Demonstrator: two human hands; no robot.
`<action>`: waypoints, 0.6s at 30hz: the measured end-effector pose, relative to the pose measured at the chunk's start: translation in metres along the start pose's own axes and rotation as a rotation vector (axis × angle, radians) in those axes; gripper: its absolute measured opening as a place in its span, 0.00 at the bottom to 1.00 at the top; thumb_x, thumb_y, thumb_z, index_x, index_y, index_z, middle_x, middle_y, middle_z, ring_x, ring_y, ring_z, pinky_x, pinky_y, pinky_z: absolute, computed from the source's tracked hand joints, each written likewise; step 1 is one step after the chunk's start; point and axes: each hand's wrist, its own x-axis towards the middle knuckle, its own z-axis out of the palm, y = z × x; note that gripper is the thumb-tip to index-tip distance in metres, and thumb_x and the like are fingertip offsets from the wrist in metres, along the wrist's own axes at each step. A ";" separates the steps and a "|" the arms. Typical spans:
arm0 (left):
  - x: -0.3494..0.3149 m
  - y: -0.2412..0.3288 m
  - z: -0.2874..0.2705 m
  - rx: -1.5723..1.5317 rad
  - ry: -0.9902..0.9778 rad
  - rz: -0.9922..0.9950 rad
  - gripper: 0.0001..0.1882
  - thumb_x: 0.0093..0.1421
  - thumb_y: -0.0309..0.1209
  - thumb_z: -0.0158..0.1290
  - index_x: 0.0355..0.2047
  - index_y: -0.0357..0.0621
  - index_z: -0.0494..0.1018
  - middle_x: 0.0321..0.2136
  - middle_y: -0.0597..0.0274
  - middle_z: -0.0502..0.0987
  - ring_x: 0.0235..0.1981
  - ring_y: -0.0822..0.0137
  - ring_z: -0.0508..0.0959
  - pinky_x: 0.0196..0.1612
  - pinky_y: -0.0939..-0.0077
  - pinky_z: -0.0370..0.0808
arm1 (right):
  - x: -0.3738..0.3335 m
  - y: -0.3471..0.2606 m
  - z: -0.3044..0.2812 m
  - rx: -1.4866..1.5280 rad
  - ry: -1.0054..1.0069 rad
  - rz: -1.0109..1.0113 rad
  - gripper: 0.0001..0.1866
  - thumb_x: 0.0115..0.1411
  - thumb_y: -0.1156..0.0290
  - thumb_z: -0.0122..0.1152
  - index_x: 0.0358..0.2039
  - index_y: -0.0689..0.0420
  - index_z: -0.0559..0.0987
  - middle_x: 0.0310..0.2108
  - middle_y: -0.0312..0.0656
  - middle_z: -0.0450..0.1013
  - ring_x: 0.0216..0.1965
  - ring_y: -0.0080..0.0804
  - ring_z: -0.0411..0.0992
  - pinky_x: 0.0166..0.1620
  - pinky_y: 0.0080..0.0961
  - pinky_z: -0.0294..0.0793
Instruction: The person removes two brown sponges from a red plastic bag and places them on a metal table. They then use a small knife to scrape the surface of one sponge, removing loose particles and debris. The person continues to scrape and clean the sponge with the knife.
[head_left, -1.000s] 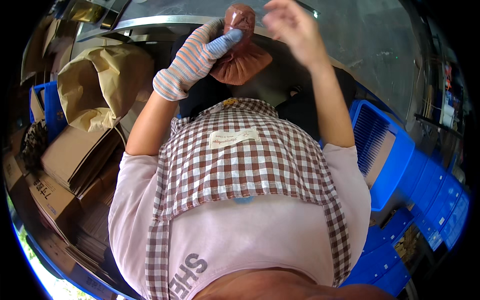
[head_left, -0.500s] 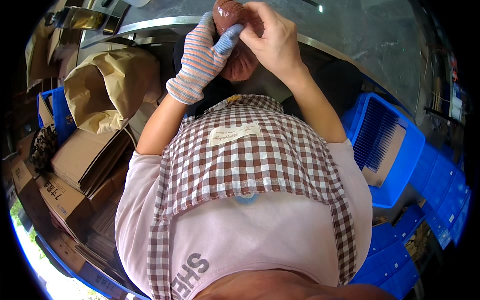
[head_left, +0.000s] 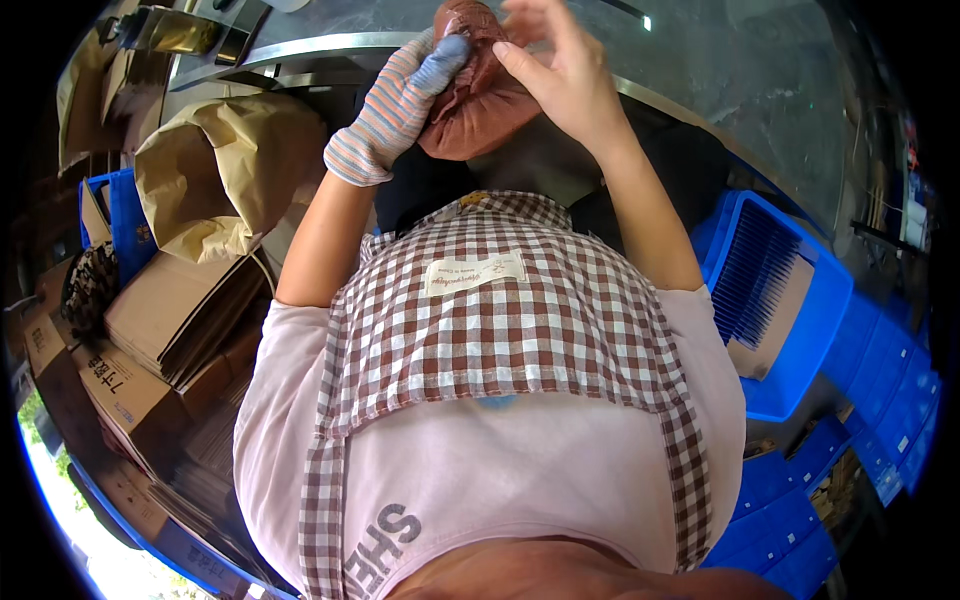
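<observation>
A reddish-brown cloth item hangs at the table's near edge, with a rounded, knob-like top and a gathered, pouch-like lower part. I cannot make out its exact kind. My left hand, in a striped knit glove, is closed on its left side, the thumb pressed over the creased middle. Bare, my right hand is at the item's right, with fingers stretched out and somewhat blurred. Its thumb tip lies at the edge of the cloth; whether it touches is unclear.
A grey table with a metal edge spans the far side. At left stand an open brown paper bag and stacked cardboard. To the right is a blue bin holding a dark rack of bristle-like prongs.
My right hand has let go of the cloth and moved slightly right, its fingers opening. My left hand has shifted down and left; the lower cloth is spread wider and more visible.
</observation>
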 end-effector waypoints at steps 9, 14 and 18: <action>-0.007 0.010 0.012 0.366 0.056 0.355 0.31 0.60 0.50 0.59 0.52 0.35 0.70 0.37 0.43 0.80 0.40 0.44 0.80 0.43 0.65 0.76 | 0.010 -0.016 0.001 -0.201 0.079 -0.263 0.08 0.54 0.80 0.65 0.35 0.63 0.78 0.31 0.44 0.74 0.32 0.36 0.79 0.34 0.25 0.79; -0.012 0.019 0.009 0.589 0.087 0.366 0.31 0.59 0.50 0.59 0.50 0.36 0.71 0.35 0.41 0.80 0.37 0.41 0.80 0.39 0.63 0.77 | 0.010 -0.022 -0.001 -0.220 0.041 -0.191 0.06 0.54 0.80 0.65 0.33 0.62 0.78 0.29 0.43 0.75 0.29 0.34 0.78 0.33 0.25 0.78; -0.015 0.016 0.005 0.224 -0.042 0.291 0.28 0.63 0.48 0.56 0.51 0.34 0.71 0.37 0.52 0.81 0.38 0.62 0.81 0.44 0.71 0.75 | 0.015 -0.009 -0.005 -0.036 0.016 -0.025 0.04 0.57 0.78 0.64 0.34 0.63 0.80 0.27 0.37 0.77 0.27 0.22 0.76 0.33 0.20 0.76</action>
